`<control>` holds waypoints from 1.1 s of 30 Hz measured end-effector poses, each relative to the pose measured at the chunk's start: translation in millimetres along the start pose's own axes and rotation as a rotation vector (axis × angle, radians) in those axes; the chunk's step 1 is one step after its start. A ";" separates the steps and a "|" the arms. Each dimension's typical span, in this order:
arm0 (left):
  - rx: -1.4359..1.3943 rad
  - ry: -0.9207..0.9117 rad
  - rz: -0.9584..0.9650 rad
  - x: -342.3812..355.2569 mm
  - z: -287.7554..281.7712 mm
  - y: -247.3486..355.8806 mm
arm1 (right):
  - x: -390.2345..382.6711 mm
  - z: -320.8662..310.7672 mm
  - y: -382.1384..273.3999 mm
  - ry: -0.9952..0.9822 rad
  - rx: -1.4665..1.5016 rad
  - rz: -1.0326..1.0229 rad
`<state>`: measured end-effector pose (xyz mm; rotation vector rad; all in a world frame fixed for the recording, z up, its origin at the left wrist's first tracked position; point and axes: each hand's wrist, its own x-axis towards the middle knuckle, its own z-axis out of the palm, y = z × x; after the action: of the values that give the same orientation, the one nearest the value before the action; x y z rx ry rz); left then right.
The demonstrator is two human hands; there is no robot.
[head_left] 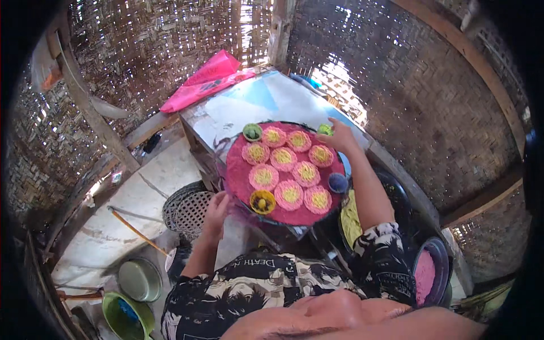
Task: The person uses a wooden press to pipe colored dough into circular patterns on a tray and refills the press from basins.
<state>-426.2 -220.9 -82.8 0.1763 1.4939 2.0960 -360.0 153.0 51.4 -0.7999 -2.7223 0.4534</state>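
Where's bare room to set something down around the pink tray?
Most room: the pale tabletop between the pink tray and the pink bag. On the tray, a bare strip lies between its left rim and the leftmost flower shapes. Crowded: the tray's middle, packed with flower shapes, and its far right edge, with the right hand at a green cup.

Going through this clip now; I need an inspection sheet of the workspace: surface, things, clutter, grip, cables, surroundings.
Surface: pale table, red disc at its near end.
Things: nine pink-yellow flowers, green cup, blue cup and yellow cup on the disc.
Clutter: pink bag on the table; pot lower left.
Grip: right hand at a green piece; left hand by the disc's left edge, contact unclear.
Cables: nothing seen.
Surroundings: woven walls, light showing through gaps.
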 end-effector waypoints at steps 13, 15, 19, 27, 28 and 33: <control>0.194 -0.420 -0.235 52.8 -26.0 29.8 | 31.0 34.2 -10.8 0.002 -0.330 0.163; 0.159 -0.435 -0.324 49.9 -16.6 33.1 | 19.1 15.6 -11.3 0.104 -0.236 0.094; 0.019 -0.286 -0.357 37.6 -2.1 28.7 | -23.7 -30.5 -43.4 0.198 0.052 0.121; -0.054 -0.257 -0.187 55.9 37.0 47.5 | -153.5 -81.7 -36.1 0.281 0.378 0.109; -0.059 -0.260 -0.167 64.6 39.8 41.6 | -169.8 -80.8 -33.8 0.271 0.385 0.098; -0.029 -0.232 -0.086 93.5 52.6 32.5 | -270.1 -87.5 -16.4 0.227 0.473 0.069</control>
<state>-494.6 -137.3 -53.0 0.3269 1.3092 1.9544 -118.9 8.0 93.0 -0.7584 -2.2506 0.9160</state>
